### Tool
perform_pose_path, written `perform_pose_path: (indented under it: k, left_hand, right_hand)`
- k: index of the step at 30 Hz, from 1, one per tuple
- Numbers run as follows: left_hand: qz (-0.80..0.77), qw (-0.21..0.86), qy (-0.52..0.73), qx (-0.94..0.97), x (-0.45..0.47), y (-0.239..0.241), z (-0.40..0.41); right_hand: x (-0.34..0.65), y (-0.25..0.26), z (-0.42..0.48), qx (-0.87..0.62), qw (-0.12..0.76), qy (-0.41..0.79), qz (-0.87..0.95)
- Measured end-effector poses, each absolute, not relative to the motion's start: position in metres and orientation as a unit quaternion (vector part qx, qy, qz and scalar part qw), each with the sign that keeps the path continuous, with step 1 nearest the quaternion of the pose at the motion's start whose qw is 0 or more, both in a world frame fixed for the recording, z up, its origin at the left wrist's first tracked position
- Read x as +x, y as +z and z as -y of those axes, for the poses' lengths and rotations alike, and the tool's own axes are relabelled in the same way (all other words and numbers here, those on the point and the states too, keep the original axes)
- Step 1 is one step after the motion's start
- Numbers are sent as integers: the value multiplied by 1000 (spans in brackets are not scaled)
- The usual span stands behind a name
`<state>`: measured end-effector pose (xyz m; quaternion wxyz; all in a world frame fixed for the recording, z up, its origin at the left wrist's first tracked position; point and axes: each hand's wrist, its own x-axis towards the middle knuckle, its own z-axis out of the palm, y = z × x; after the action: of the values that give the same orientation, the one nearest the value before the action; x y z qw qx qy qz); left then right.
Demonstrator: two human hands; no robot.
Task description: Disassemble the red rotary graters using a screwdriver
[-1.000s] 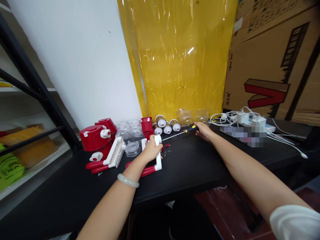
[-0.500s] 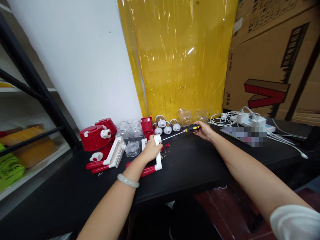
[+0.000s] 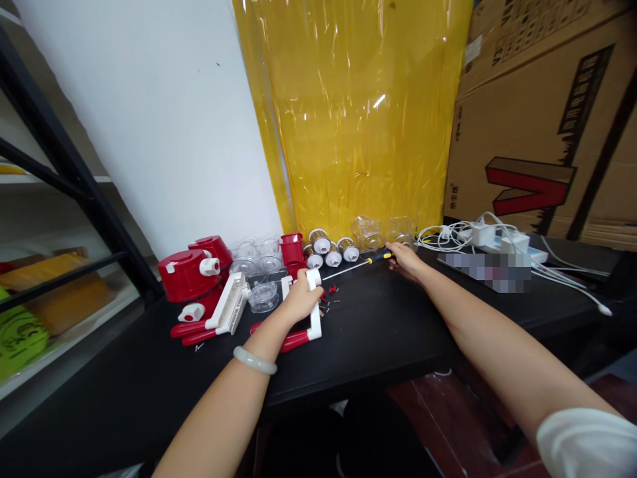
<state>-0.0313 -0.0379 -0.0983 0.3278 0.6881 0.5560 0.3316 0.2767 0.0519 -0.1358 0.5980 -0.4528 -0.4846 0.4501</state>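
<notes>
My left hand [image 3: 300, 296] is closed around a white plastic part with red handles [image 3: 315, 325], holding it low over the black table. In my right hand [image 3: 405, 259] is a black-and-yellow screwdriver [image 3: 381, 255], gripped at its handle. Its long shaft points left, and the tip is at or close to the round white end of the held part; exact contact is too small to tell. Small red pieces [image 3: 332, 289] and several screws [image 3: 328, 304] lie just right of my left hand. A similar white part with red handles [image 3: 233, 305] rests to the left.
Red housings with white knobs [image 3: 186, 275] stand at left, near clear plastic cups [image 3: 263, 296]. Several white-ended metallic drums [image 3: 319, 240] and a red container [image 3: 291, 248] line the back. White cables and chargers [image 3: 482, 234] lie at right, before a large cardboard box [image 3: 537, 119].
My right hand has shifted slightly on the screwdriver handle, its fingers a little differently placed. My left hand and the part it holds have stayed put.
</notes>
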Motion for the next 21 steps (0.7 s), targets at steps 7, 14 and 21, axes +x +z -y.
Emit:
perform_pose_path:
  k: [7, 14, 21]
  left_hand:
    - [-557, 317, 328, 694, -31, -97, 39]
    - [-557, 319, 328, 694, -31, -97, 40]
    - [-555, 323, 327, 694, -31, -99, 38]
  right_hand:
    - [270, -126, -45, -430, 621, 491, 434]
    - [272, -120, -41, -383, 625, 551, 399]
    - [276, -126, -50, -447, 624, 484, 419]
